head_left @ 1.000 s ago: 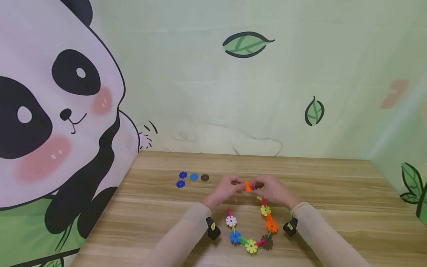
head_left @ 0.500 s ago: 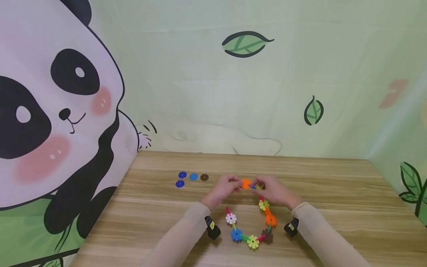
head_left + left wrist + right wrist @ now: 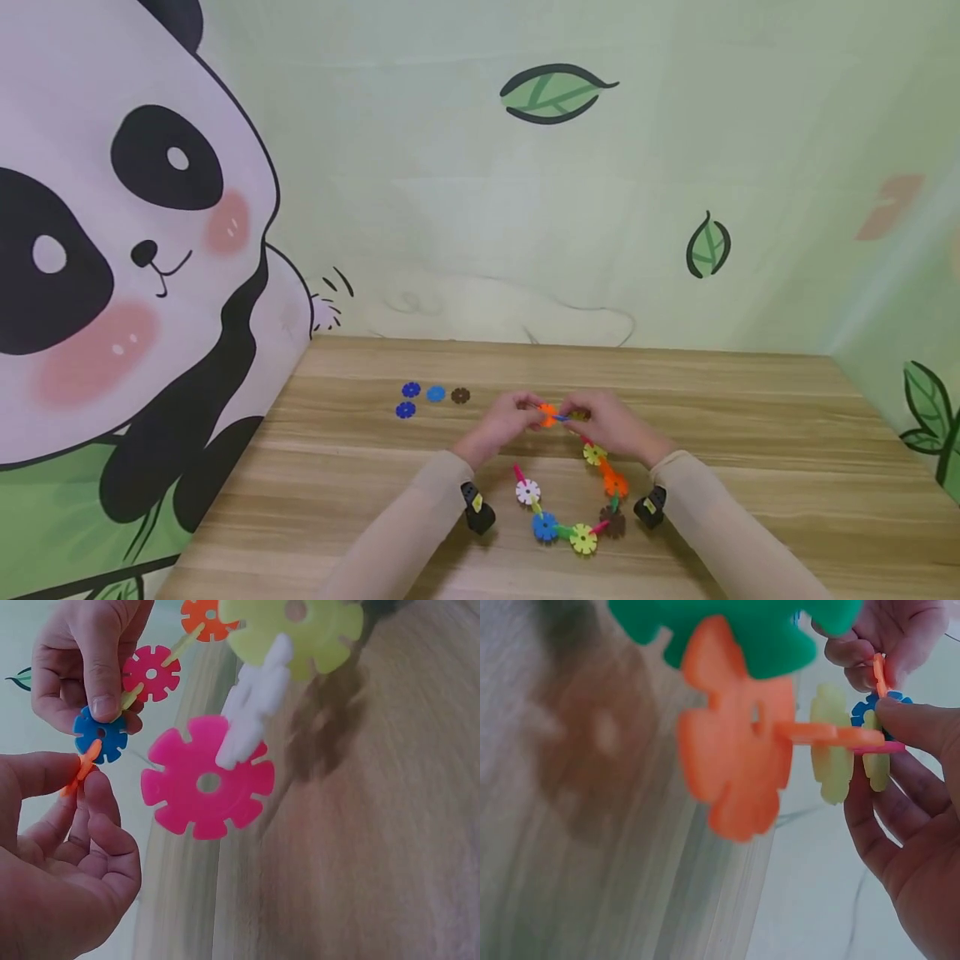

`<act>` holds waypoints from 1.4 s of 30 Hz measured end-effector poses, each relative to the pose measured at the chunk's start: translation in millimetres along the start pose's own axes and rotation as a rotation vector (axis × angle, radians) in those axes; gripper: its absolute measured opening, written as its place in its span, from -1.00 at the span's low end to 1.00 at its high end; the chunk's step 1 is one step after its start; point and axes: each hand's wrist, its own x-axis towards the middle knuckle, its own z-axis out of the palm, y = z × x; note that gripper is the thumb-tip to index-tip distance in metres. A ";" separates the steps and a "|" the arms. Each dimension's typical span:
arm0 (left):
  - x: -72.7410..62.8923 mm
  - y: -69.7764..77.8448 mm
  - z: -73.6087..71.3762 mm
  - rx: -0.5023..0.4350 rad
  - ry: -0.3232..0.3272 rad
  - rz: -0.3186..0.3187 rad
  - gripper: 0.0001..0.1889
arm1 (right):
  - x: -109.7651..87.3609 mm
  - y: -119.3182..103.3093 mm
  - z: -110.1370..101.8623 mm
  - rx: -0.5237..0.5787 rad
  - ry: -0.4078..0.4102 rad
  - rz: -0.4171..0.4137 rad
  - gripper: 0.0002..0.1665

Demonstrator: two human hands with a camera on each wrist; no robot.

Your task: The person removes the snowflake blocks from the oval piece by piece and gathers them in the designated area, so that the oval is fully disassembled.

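While the loose discs in the left-centre of the head view lie just as they did half a second ago, the chain has swung a little rightward, its lowest part now nearer the right cuff.

Up at the middle of the frame, the left hand pinches an orange disc between thumb and fingers, and the right hand pinches a blue disc at the chain's end, close to its pale yellow neighbour. Orange sits between the two grips, edge-on against blue's rim in the left wrist view; fingers crowd that spot, so I can't tell how deep the slots engage. From the right hand the chain curves down to the lower centre and back up to a pink disc, below the left hand.

Every piece looks like smooth plastic: thin, round, notched like a flower, with a small hole in the middle. Neighbours join at angles, some flat-faced, some edge-on. Two dark blue discs, a lighter blue one and a brown one lie on the wood-grained table.
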 end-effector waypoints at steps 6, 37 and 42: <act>-0.1 2.1 0.6 -0.017 0.000 0.006 -0.84 | 1.2 -0.6 0.4 -0.005 0.015 0.028 -0.90; -2.1 1.1 2.1 -0.072 0.011 0.011 -0.84 | -1.8 1.3 -0.9 -0.005 -0.009 0.037 -0.89; -2.0 2.3 4.5 -0.063 0.041 0.015 -0.89 | -1.6 1.7 -0.4 0.006 -0.011 0.046 -0.90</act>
